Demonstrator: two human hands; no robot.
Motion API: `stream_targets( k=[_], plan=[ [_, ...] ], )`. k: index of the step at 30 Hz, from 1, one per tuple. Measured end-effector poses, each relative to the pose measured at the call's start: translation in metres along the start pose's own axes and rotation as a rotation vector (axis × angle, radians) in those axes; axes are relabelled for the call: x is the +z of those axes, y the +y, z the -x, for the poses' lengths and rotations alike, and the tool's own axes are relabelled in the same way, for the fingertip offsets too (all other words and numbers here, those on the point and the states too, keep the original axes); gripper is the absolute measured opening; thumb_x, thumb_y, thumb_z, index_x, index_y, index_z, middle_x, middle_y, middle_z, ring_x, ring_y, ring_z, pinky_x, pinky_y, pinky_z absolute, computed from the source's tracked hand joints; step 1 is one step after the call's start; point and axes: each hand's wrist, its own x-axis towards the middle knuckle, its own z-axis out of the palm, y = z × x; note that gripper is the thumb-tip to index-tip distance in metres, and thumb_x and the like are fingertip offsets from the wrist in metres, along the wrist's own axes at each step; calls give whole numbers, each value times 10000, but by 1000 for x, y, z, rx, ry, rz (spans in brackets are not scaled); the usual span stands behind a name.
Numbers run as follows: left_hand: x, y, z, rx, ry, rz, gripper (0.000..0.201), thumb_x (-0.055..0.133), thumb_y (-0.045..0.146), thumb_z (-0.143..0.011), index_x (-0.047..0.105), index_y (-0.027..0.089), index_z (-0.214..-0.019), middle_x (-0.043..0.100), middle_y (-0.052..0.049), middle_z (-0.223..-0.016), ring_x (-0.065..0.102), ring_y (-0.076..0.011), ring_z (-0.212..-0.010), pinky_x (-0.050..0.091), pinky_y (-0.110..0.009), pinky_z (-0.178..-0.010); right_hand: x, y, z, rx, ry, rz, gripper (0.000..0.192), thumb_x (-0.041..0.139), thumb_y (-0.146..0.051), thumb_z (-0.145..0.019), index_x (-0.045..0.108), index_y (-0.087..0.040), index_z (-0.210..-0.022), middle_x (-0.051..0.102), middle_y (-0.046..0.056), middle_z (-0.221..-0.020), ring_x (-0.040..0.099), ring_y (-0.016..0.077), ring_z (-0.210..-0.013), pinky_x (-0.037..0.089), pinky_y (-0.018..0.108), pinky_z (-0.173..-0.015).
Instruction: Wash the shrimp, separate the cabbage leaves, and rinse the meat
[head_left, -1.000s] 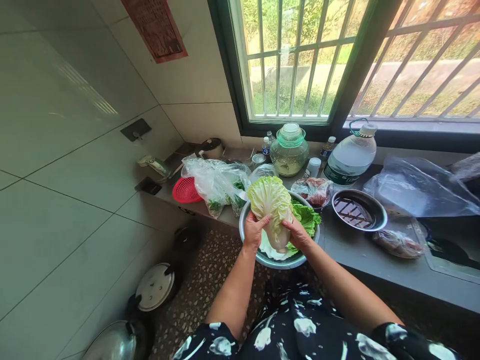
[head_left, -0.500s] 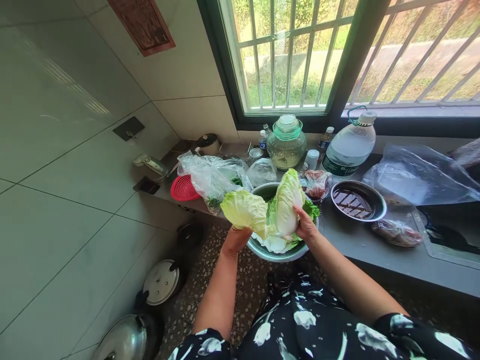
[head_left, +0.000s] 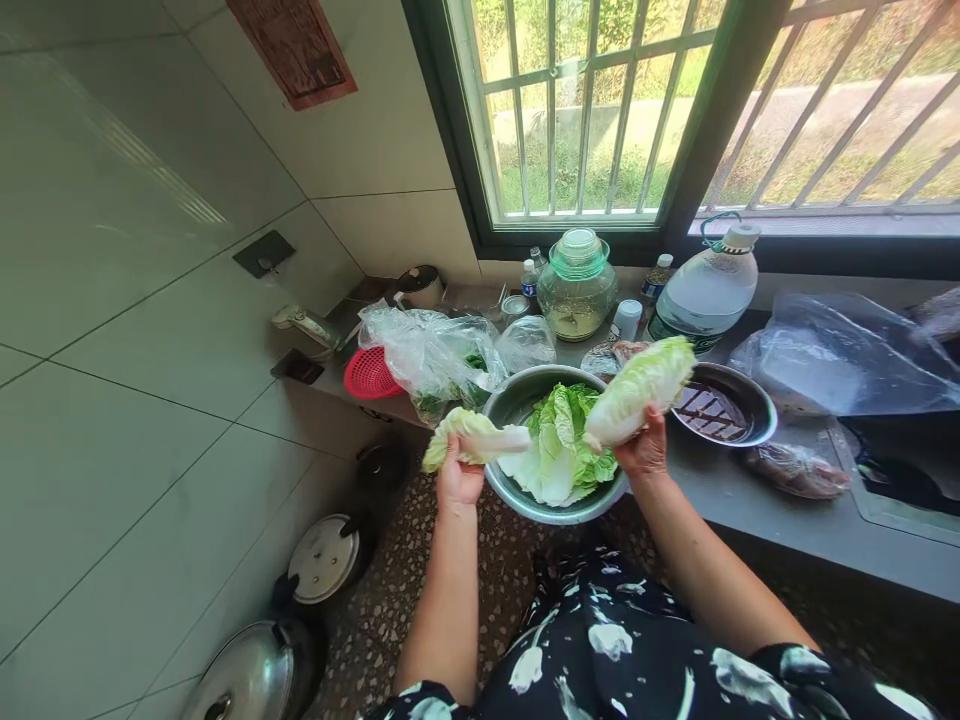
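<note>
Right, L hand [head_left: 459, 478] is closed round a torn-off cabbage leaf [head_left: 474, 440] at the near-left rim of the steel bowl [head_left: 517, 395], and R hand [head_left: 643, 452] grips the rest of the cabbage head [head_left: 637, 390], tilted up-right over the bowl's right edge. Bowl sits at the counter [head_left: 720, 490] front w/ loose green leaves [head_left: 562, 445] inside. Further back: red strainer [head_left: 369, 375], plastic bags [head_left: 431, 350], dark dish [head_left: 720, 405], glass jar [head_left: 577, 285] & water jug [head_left: 709, 290] under the window.
</note>
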Motion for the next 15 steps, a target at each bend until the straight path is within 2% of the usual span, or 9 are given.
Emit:
stream_targets(
  k=[3,5,7,9,12,15],
  plan=[
    [9,-2,-3,161,130,-272,214,764,189,-697,678,159,-891,723,-52,-898,673,-193,-863,514,-372,-868,-13,-24,-6,-50,-79,129,434,664,-467,-673,633,-263,-1055,695,3,-1051,612,207,-1065,511,349,-910],
    [17,-17,-2,166,97,-581,247,806,200,-632,680,128,-832,719,-91,-852,667,-249,-911,497,-400,-884,-18,-33,-7,-47,-134,244,476,683,-451,-655,625,-250,-1082,682,31,-1098,604,243,-1081,498,389,-928],
    [28,-37,3,108,-8,-803,365,857,234,-545,683,122,-845,718,-121,-855,654,-304,-960,469,-442,-919,-18,-33,-3,-44,-171,336,531,705,-434,-635,610,-243,-1122,670,50,-1130,601,269,-1080,486,417,-936],
    [41,-57,10,59,-124,-879,528,883,288,-497,674,137,-959,708,-151,-987,613,-336,-1063,418,-466,-983,-15,-25,3,-29,-195,407,583,715,-439,-630,590,-239,-1163,662,62,-1149,602,284,-1069,478,439,-937],
    [63,-75,25,0,-301,-827,659,821,452,-594,603,173,-1150,588,-170,-1272,489,-321,-1250,348,-433,-1062,-8,-9,13,9,-240,512,666,740,-425,-627,540,-240,-1235,643,72,-1184,596,292,-1075,456,462,-958],
    [80,-83,36,-73,-588,-643,772,776,496,-648,486,206,-1302,522,-153,-1350,496,-295,-1245,382,-411,-1044,1,5,20,17,-294,635,731,731,-436,-670,457,-254,-1323,593,75,-1262,558,279,-1144,423,455,-1004]
  ],
)
